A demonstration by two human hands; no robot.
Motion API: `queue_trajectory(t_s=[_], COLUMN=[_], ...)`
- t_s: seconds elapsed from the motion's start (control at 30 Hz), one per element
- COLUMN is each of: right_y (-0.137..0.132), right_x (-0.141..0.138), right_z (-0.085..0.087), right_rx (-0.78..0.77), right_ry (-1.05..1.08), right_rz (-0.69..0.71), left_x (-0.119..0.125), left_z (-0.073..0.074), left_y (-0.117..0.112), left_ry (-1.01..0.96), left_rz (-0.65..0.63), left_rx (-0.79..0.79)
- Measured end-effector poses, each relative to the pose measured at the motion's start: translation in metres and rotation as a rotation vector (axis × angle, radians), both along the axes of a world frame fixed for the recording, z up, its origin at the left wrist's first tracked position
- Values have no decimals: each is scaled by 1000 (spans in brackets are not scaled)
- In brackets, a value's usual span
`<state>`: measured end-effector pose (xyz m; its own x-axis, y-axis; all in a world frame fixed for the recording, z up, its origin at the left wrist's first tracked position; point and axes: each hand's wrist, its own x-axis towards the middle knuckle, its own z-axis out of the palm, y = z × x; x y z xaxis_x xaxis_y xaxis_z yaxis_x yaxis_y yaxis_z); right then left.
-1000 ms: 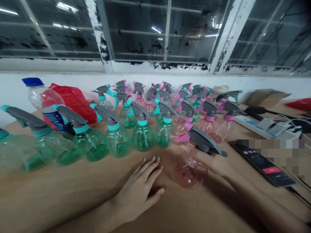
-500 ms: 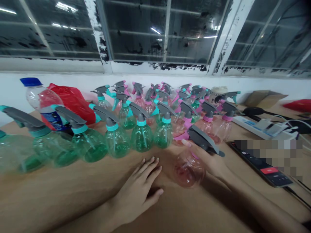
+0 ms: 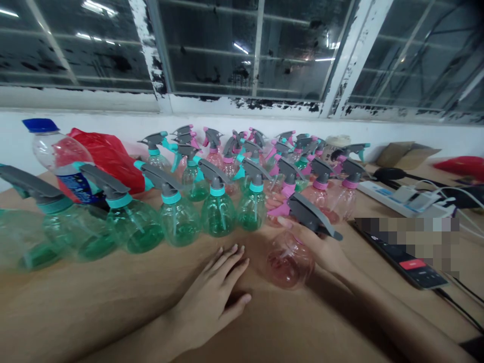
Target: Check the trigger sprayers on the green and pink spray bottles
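Note:
My right hand point(image 3: 317, 244) is closed around the neck of a pink spray bottle point(image 3: 289, 262) with a grey and pink trigger head. The bottle is tilted, its head leaning right, and part of it is behind my fingers. Flat on the table lies my left hand point(image 3: 215, 292), palm down with fingers spread, touching no bottle. Just beyond it stands a row of green spray bottles with turquoise collars, the nearest being one green spray bottle point(image 3: 218, 214) and another green spray bottle point(image 3: 251, 209). Several pink spray bottles stand behind my right hand, among them a pink spray bottle point(image 3: 346, 201).
Further spray bottles crowd against the wall. At left are a clear drink bottle point(image 3: 71, 166) with a blue cap and a red plastic bag point(image 3: 117, 164). To the right lie a phone point(image 3: 412, 264), a power strip point(image 3: 401, 196) with cables, and a cardboard box point(image 3: 406, 154).
The whole view has shifted slightly, so everything sits a little further left. The right hand still holds the pink spray bottle; the left hand stays flat on the table.

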<state>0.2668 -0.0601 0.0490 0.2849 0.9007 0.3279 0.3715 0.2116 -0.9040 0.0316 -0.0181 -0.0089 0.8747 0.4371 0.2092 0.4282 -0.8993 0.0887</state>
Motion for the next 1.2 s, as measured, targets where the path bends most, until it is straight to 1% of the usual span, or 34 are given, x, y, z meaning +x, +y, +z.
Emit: queue_trajectory(t_s=[0.1,0.23,0.37,0.57,0.7,0.93,1.13,1.2], right_y=[0,0,0,1,1,-1,0,1], right_x=[0,-1,1,4,5,7,9,8], right_z=[1,3,-1,-6,-3,-2,-10,-10], right_rx=[19,33,25,-12,-24,23,3,0], right_ry=[16,-17,-40,-66,-22,65,57,50], right_rz=[22,10,24,-52,27,111,22,14], left_x=[0,0,1,0,0,1,1,1], left_z=[-1,0,0,-1,-1,-1,1,1], left_y=[0,0,0,1,0,0,-1,0], left_ry=[-1,-12,-18,-24,-20,-43,-32,-24], left_rz=[-2,-4,-10,1,2,9,2,1], left_rx=[1,5,5,9,1,-10,2,5])
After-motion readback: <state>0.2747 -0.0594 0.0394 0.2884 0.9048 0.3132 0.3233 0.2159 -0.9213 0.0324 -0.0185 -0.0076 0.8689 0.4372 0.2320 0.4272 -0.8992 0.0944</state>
